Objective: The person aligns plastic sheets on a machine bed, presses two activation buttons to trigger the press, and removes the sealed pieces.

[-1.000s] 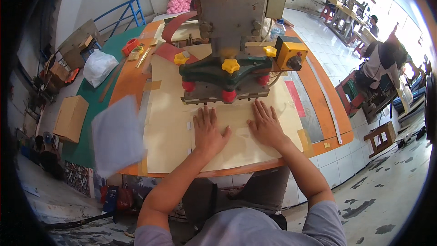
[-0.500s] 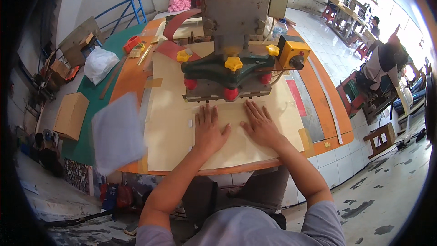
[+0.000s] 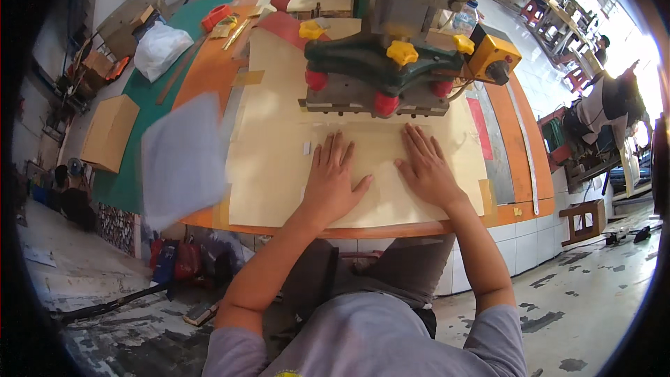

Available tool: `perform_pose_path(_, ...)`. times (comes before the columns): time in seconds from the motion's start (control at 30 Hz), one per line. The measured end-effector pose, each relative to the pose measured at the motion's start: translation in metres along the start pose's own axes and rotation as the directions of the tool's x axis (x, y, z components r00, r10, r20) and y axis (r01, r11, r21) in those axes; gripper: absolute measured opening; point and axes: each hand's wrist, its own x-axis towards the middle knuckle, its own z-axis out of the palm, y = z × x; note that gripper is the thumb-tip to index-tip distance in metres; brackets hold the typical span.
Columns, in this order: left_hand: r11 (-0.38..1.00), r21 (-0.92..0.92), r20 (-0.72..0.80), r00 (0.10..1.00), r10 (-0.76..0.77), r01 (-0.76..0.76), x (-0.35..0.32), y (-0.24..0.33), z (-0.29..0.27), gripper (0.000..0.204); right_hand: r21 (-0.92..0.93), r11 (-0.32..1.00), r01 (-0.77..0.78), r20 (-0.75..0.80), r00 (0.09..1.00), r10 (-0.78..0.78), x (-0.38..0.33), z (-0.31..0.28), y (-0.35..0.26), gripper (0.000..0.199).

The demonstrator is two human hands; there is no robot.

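My left hand [image 3: 333, 180] and my right hand [image 3: 426, 167] lie flat, fingers spread, side by side on a pale cream sheet [image 3: 382, 188]. The sheet rests on a larger beige board [image 3: 269, 139] on the orange worktable [image 3: 209, 84]. Just beyond my fingertips stands a press machine [image 3: 391, 63] with a green head, yellow knobs and red rounded feet. The sheet's far edge reaches up to the machine's grey base plate. Neither hand grips anything; both palms press down on the sheet.
A blurred white sheet [image 3: 183, 159] hangs at the table's left front edge. A yellow control box [image 3: 493, 59] sits right of the machine. A white bag [image 3: 160, 49], a cardboard piece [image 3: 108, 132] and tools lie on the green left side. People sit at tables far right.
Both hands stay flat on the sheet and have slid slightly toward the machine. The view has tilted, so the machine appears closer and larger.
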Motion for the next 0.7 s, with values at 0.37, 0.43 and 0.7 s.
perform_pose_path(0.37, 1.000, -0.014, -0.006, 1.000, -0.025, 0.025, 0.006, -0.011, 0.009, 0.078, -0.031, 0.999, 0.010, 0.010, 1.000, -0.010, 0.023, 0.009, 0.008, 0.070)
perform_pose_path(0.43, 0.999, -0.008, -0.006, 1.000, -0.031, 0.031, 0.008, -0.012, 0.009, 0.079, -0.031, 1.000, -0.002, 0.012, 1.000, 0.002, 0.027, 0.012, 0.009, 0.070)
perform_pose_path(0.7, 0.999, -0.004, 0.005, 0.999, -0.036, 0.036, 0.014, -0.014, 0.007, 0.080, -0.038, 0.999, -0.026, 0.012, 1.000, 0.027, 0.031, 0.013, 0.010, 0.070)
